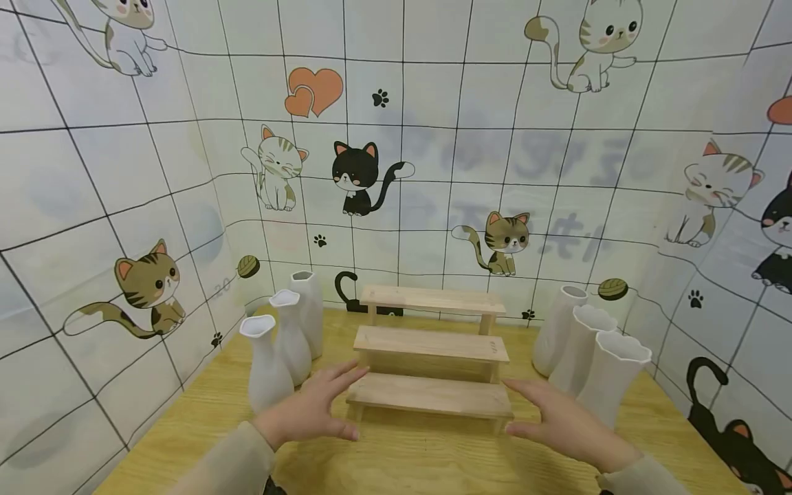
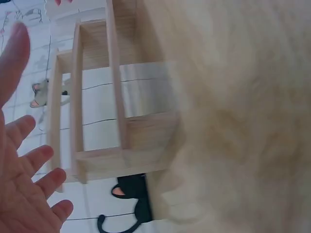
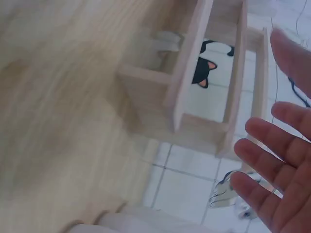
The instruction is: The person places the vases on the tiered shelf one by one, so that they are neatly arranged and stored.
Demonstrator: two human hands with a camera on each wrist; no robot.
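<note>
A three-tier stepped shelf [image 1: 430, 395] of pale wood stands on the table in the middle of the head view. My left hand [image 1: 312, 405] is held by its left end, fingers stretched forward and thumb apart. At the right end my right hand [image 1: 559, 419] mirrors it, also with spread fingers. Neither hand holds anything, and both seem apart from the wood. In the left wrist view, the shelf [image 2: 114, 92] lies beyond the left fingers [image 2: 48, 182]. The right wrist view has the shelf [image 3: 180, 92] beside the right fingers [image 3: 257, 155].
Three white vases stand in a row at the left, the front vase [image 1: 269, 371] close behind my left hand. Three more line the right, with a scalloped front vase [image 1: 615, 375] by my right hand. A cat-printed wall covering [image 1: 427, 158] encloses the wooden table [image 1: 427, 464].
</note>
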